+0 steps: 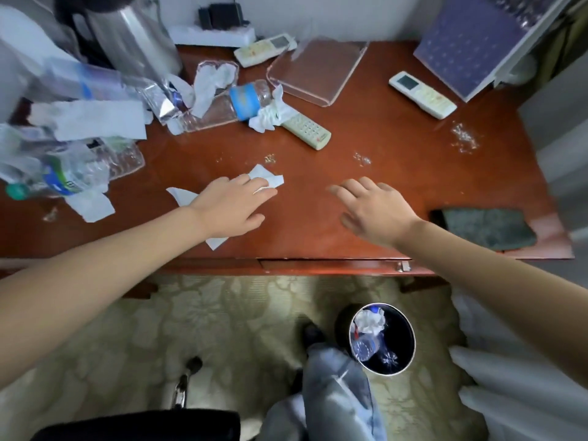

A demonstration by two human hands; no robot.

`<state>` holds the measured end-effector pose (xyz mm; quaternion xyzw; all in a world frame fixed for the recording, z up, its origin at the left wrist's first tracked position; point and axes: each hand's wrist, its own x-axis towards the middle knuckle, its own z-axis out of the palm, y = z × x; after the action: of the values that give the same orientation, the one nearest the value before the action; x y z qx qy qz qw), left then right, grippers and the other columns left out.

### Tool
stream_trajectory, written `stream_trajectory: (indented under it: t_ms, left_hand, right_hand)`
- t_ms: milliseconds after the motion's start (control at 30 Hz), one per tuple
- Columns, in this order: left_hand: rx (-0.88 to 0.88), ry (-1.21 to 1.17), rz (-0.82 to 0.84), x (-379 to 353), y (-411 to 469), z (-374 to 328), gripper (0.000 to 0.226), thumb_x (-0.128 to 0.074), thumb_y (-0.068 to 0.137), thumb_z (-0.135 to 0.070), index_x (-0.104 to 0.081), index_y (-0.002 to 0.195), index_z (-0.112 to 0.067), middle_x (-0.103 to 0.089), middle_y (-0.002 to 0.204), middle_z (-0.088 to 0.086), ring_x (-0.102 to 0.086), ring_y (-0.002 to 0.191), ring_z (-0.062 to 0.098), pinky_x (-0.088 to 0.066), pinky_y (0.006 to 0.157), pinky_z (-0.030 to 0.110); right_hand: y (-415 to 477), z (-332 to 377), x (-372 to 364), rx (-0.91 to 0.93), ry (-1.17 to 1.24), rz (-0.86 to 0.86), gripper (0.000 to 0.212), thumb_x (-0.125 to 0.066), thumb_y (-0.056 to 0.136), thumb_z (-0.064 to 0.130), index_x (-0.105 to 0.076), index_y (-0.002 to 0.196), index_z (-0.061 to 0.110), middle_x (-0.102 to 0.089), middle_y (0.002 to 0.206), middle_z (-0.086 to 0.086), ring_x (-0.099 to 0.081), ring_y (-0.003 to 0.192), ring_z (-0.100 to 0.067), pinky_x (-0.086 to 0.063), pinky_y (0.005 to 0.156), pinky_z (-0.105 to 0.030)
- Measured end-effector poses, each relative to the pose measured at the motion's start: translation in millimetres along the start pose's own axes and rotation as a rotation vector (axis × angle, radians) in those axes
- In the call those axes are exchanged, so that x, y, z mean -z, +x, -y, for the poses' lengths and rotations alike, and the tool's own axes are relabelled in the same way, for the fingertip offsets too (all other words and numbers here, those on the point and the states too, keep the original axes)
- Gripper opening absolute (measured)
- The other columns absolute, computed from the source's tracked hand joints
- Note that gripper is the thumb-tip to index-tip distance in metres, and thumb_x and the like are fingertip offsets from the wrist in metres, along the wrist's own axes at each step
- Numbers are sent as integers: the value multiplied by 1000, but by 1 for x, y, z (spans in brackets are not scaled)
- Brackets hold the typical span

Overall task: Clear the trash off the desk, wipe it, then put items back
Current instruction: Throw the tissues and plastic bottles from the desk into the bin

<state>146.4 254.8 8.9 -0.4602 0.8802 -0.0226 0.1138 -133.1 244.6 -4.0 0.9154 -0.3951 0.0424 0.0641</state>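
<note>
My left hand (pixel 234 206) lies flat, fingers straight, on a white tissue (pixel 266 178) spread on the red-brown desk (pixel 318 224). My right hand (pixel 369 208) hovers open over bare desk to its right, holding nothing. More crumpled tissues (pixel 211 82), a blue-labelled plastic bottle (pixel 248 100), foil wrappers (pixel 162 100) and a green-capped bottle (pixel 60 176) crowd the desk's left. On the floor below stands a round black trash bin (pixel 381 340) with paper and a bottle inside.
Three remotes lie on the desk: one (pixel 305 130) mid-desk, one (pixel 264 49) at the back, one (pixel 421 93) right. A clear tray (pixel 315 71), metal kettle (pixel 133 36), purple box (pixel 471 43) and dark cloth (pixel 486 227) are also there. Crumbs (pixel 463 138) dot the surface.
</note>
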Motion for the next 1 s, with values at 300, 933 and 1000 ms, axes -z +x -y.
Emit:
stream_trajectory:
  t_ms: [300,933,1000]
  left_hand:
    - [-283,35,233,-55,39,82,74,-48,84,-64,-16,146,-39,-12,157,2,-24,137,28,-42,95,46]
    - [71,-423,128,-41,155,220,92,-70,72,-49,-18,144,-25,-29,143,5,-42,116,25,-41,87,36]
    - [76,-552,129,-42,157,220,96,-72,73,-39,-9,145,-31,-35,140,4,-55,90,20,-47,72,34]
  right_hand:
    - [161,-23,-45,42,99,-63,58,-39,80,40,-49,128,10,-56,126,-13,-55,104,-38,-50,80,-46]
    - [273,-41,-99,-123,619,-72,53,-61,82,3,-32,125,13,-28,128,-13,-50,106,-31,-51,78,-36]
    - [275,-39,-92,-242,695,-139,45,-53,82,-2,-38,124,2,-35,124,-20,-44,106,-21,-48,82,-31]
